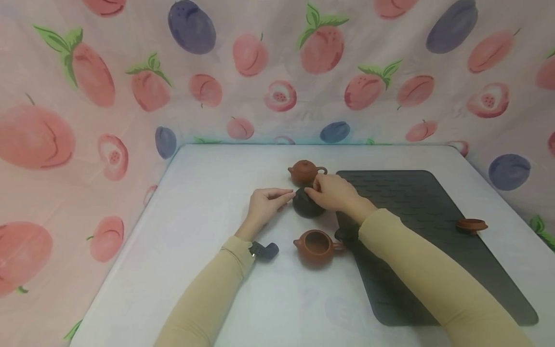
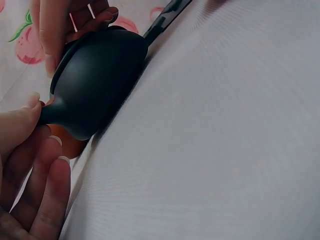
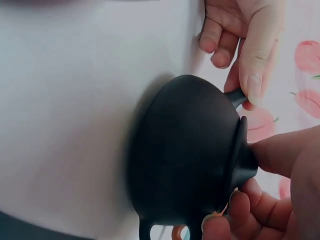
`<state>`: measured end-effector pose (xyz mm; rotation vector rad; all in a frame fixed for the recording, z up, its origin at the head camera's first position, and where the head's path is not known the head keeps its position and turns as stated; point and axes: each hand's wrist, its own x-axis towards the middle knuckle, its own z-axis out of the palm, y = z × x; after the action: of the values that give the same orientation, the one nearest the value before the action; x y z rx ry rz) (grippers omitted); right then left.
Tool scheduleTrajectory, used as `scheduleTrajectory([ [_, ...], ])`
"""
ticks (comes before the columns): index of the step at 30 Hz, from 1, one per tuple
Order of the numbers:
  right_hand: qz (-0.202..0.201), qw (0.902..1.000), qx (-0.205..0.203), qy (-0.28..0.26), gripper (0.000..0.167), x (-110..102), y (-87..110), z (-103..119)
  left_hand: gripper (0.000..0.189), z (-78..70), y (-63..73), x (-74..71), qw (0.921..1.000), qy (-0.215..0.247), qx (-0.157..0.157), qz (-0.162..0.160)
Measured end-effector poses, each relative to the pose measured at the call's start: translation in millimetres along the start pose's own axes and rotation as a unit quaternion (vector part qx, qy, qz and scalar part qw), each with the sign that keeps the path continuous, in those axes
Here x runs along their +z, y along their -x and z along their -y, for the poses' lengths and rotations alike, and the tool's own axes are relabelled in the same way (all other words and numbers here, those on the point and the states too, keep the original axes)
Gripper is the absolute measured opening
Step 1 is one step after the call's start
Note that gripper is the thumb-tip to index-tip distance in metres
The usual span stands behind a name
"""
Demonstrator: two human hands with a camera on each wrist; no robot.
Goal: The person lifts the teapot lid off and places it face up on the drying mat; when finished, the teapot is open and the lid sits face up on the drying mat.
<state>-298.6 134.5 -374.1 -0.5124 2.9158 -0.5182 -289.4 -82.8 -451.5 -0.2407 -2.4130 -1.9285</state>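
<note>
A black teapot point(image 1: 306, 207) stands on the white table between the two hands. My left hand point(image 1: 265, 206) pinches the tip of its spout point(image 2: 53, 113) between thumb and finger. From the other side, my right hand point(image 1: 337, 193) grips the knob of the black lid point(image 3: 246, 162), which sits on the pot's mouth. The pot's handle point(image 3: 145, 231) is partly cut off in the right wrist view. Just behind stands a reddish-brown teapot point(image 1: 303, 172) with its lid on. Nearer the body is a second brown teapot point(image 1: 315, 260), lidless, its dark inside showing.
A dark ridged mat point(image 1: 401, 193) covers the right part of the table point(image 1: 195, 207), partly under the right forearm. On the mat's right edge lies a brown lid point(image 1: 471, 225), upside down. Fruit-patterned cloth point(image 1: 277, 58) hangs behind and at the sides.
</note>
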Motion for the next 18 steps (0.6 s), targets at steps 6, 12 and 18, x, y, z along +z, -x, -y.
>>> scheduleTrajectory([
  [6,0.009,0.9998,0.011,-0.014,0.032,-1.3,-2.1,-1.4,0.016,1.1,-0.6,-0.5,1.0,-0.003,0.001,0.004],
  [12,0.005,0.9997,0.018,-0.017,0.032,-4.0,-1.8,0.5,0.017,-0.6,-0.4,-0.6,1.0,-0.003,-0.001,0.003],
  [18,0.002,0.9992,0.015,-0.037,0.034,-5.5,-0.1,0.3,0.016,0.0,0.0,0.3,1.0,-0.001,-0.003,0.0],
])
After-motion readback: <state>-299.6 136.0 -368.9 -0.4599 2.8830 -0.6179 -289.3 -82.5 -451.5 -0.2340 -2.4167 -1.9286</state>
